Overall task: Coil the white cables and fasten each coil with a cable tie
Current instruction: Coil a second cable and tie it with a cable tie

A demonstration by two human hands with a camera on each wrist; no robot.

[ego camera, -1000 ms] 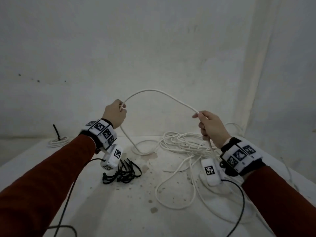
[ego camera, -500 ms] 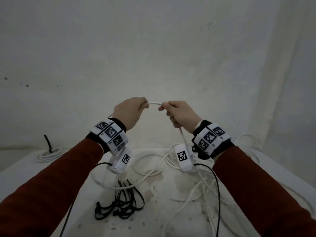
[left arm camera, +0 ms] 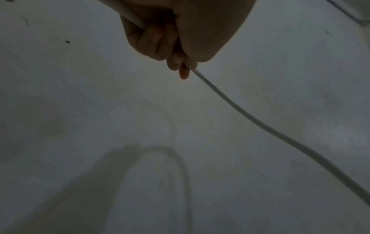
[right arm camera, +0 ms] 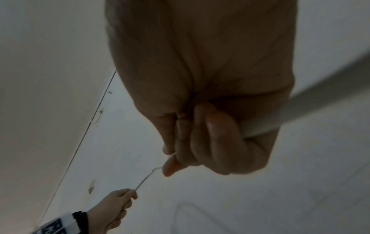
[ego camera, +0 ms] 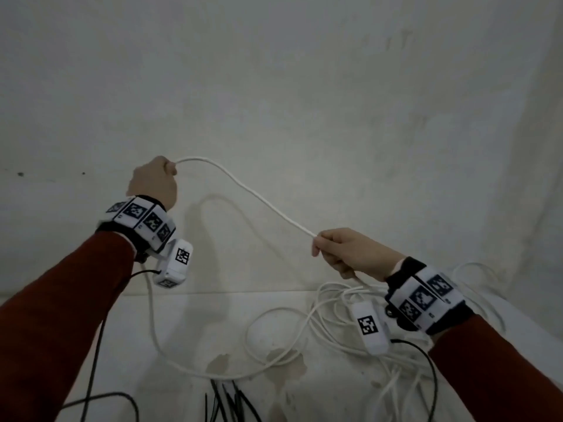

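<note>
— Between your hands, what is there?

— One span of white cable (ego camera: 243, 190), raised above the table (ego camera: 189, 400). My left hand (ego camera: 154, 184) grips one part in a fist; my right hand (ego camera: 350, 254) pinches it lower down.

— How far along?

— Early, I judge. The loose tangle (ego camera: 344, 327) lies uncoiled under my right wrist, and the black cable ties (ego camera: 228, 403) sit untouched at the near edge.

Cable (ego camera: 259, 197) spans left hand (ego camera: 154, 184) to right hand (ego camera: 350, 254); ties (ego camera: 227, 402) on table (ego camera: 182, 400).
</note>
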